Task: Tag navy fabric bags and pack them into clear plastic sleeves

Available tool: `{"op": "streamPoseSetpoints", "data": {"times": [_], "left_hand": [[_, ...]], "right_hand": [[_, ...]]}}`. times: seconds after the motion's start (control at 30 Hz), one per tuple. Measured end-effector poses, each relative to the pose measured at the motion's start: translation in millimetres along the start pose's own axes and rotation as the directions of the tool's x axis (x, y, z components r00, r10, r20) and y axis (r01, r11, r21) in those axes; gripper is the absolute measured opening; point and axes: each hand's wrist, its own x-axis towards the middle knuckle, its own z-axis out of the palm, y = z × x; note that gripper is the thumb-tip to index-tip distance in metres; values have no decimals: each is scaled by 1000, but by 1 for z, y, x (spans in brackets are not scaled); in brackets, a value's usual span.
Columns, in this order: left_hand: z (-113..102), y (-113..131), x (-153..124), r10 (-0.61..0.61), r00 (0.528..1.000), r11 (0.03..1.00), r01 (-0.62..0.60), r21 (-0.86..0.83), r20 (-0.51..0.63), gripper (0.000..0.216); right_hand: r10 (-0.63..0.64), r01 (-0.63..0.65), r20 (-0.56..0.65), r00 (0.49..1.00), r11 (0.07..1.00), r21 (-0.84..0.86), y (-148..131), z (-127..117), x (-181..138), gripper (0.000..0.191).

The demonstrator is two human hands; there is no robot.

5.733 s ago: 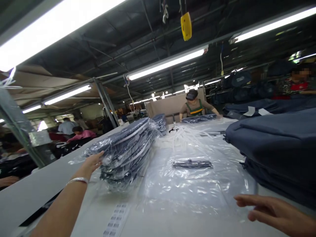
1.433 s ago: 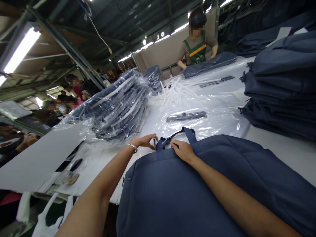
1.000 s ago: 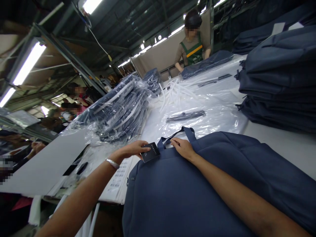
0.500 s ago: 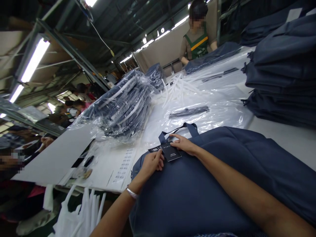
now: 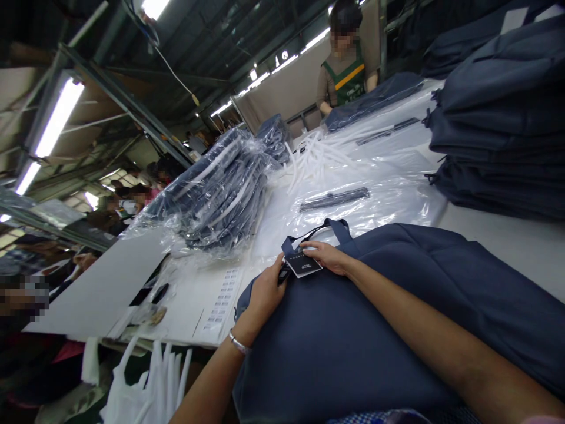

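Observation:
A navy blue bag (image 5: 379,330) lies flat on the white table (image 5: 507,250) in front of me, its handle (image 5: 329,227) pointing away. A small black hang tag (image 5: 303,264) lies on the bag near the handle. My left hand (image 5: 263,292) rests on the bag, fingers curled at the tag's left edge. My right hand (image 5: 324,257) pinches the tag's far edge with thumb and fingers.
A pile of bagged navy bags (image 5: 216,197) stands to the left. Clear plastic bags (image 5: 353,203) are spread beyond the handle. Unwrapped navy bags (image 5: 498,123) are stacked at the right. A sticker sheet (image 5: 220,297) lies left. A person in a green apron (image 5: 344,70) works at the far end.
My left hand brought the black tag from the left of the handle onto the bag. Both hands now hold it flat near the handle, slightly nearer each other.

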Motion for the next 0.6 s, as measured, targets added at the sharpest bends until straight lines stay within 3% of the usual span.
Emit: {"op": "streamPoseSetpoints", "data": {"times": [0.1, 0.2, 0.27, 0.37, 0.47, 0.6], "left_hand": [[4, 6, -3, 22, 998, 991, -30, -127, -66, 67], [12, 13, -11, 11, 999, 918, -24, -395, -36, 72], [16, 17, -17, -28, 1000, 859, 30, -512, 11, 74], [11, 17, -22, -147, 977, 786, 210, -581, 155, 69], [-7, 6, -12, -226, 937, 804, 334, -492, 267, 52], [-29, -15, 42, -132, 990, 972, 139, -192, 46, 49]], "right_hand": [[-14, 13, -24, 1000, 998, -66, 0, 3, 0, 31], [-41, 34, -33, 999, 983, -178, 0, 7, -2, 30], [-72, 60, -38, 997, 963, -264, -1, 8, -3, 31], [-115, 85, -56, 992, 920, -382, -2, 8, -6, 31], [-114, 83, -41, 993, 887, -455, -3, 8, -7, 31], [-93, 92, 23, 995, 865, -493, -2, 7, -7, 38]]}}
